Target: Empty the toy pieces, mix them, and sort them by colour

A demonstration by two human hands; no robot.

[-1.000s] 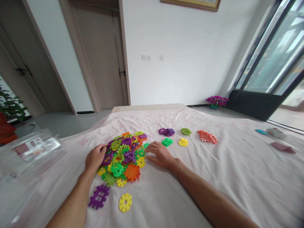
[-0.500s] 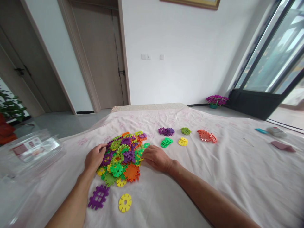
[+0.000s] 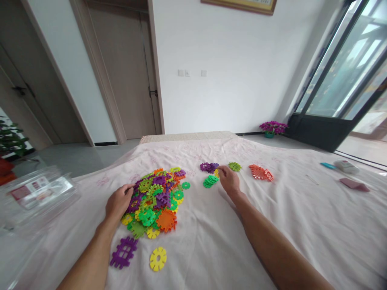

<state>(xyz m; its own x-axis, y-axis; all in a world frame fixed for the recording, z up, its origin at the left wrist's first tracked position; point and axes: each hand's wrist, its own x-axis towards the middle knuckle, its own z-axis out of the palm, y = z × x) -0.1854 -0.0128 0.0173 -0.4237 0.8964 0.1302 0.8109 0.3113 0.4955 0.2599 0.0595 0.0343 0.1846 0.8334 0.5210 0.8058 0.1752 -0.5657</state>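
My left hand (image 3: pixel 118 202) rests against the left edge of a heap of toothed plastic building pieces (image 3: pixel 157 191) in purple, green, orange and yellow. Its fingers are loosely curved, with nothing seen in them. Out beyond the heap's right side, my right hand (image 3: pixel 229 180) pinches a yellow notched disc (image 3: pixel 216 173) at its fingertips. That hand covers the spot of the small yellow disc pile. Close by lie a stack of green discs (image 3: pixel 211 181), some purple pieces (image 3: pixel 209 166) and lime-green pieces (image 3: pixel 235 166).
Red-orange pieces (image 3: pixel 260 172) lie farther right. A purple square piece (image 3: pixel 123 252) and a yellow disc (image 3: pixel 158 258) sit in front of the heap. Clear plastic packaging (image 3: pixel 42 193) is at left. A mauve item (image 3: pixel 354 184) lies far right on the cloth (image 3: pixel 296 225).
My right hand has moved from the heap's right edge, rightward and away from me, carrying a yellow disc to the small piles. My left hand has stayed at the heap.
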